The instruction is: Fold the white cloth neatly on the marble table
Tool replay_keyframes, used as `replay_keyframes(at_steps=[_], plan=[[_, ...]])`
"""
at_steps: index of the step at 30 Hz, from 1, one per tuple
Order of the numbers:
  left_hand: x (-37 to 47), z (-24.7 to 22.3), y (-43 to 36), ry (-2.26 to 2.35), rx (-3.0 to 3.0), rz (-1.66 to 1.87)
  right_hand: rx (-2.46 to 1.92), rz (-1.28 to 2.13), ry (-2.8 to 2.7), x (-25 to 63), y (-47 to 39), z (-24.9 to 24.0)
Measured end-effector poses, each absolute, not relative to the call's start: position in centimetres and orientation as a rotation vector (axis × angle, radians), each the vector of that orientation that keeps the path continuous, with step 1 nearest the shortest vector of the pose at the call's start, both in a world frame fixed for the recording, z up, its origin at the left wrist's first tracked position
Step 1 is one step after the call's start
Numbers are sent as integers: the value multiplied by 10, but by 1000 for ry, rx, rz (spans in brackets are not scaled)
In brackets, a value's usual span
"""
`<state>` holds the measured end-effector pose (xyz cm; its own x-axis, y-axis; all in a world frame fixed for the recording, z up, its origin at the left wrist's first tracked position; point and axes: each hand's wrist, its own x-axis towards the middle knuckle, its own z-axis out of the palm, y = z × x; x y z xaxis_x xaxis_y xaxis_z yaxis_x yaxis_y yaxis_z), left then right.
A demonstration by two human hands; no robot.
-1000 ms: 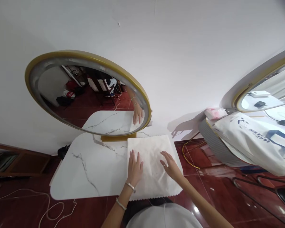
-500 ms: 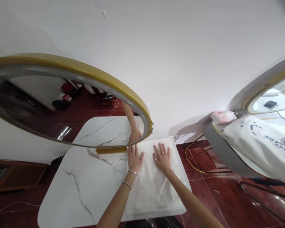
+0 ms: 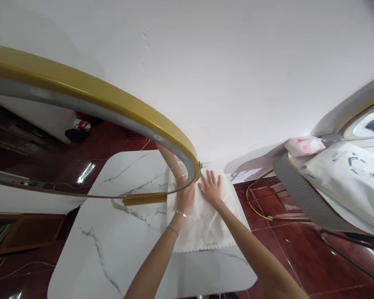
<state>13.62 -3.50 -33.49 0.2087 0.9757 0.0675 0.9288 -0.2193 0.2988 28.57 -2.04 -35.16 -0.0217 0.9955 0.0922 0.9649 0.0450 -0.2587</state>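
Observation:
A thin white cloth with a zigzag near edge lies on the white marble-patterned table, slightly wrinkled. My right hand, a ring on one finger, is flat on the cloth's far part with its fingers spread. Beside it, my left hand rests on the cloth, fingers stretched out and somewhat blurred. Bracelets circle my left wrist. Both hands are open, with nothing gripped. The far left corner of the cloth is hidden behind the mirror's rim.
A gold-framed round mirror leans over the table's left and back, on a gold base. To the right, a second table bears a tissue pack and a printed white bag. The white wall stands behind.
The cloth has slid away from me towards the wall, baring more of the table's near side. Both hands moved forward with it, and my left hand shifted right, closer to my right.

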Motion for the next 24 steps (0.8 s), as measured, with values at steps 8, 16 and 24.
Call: replay_keyframes(at_steps=[8,16,24], plan=[[131,-342,-158,1632,2584,396,-1860,-14,-2129,302,-137,-360],[160,-342,-54,1663,2528,413,-1980,152,-2100,321,-25,-350],[137,-339,-97,1757,2484,411,-2014,112,-2066,334,-68,-349]])
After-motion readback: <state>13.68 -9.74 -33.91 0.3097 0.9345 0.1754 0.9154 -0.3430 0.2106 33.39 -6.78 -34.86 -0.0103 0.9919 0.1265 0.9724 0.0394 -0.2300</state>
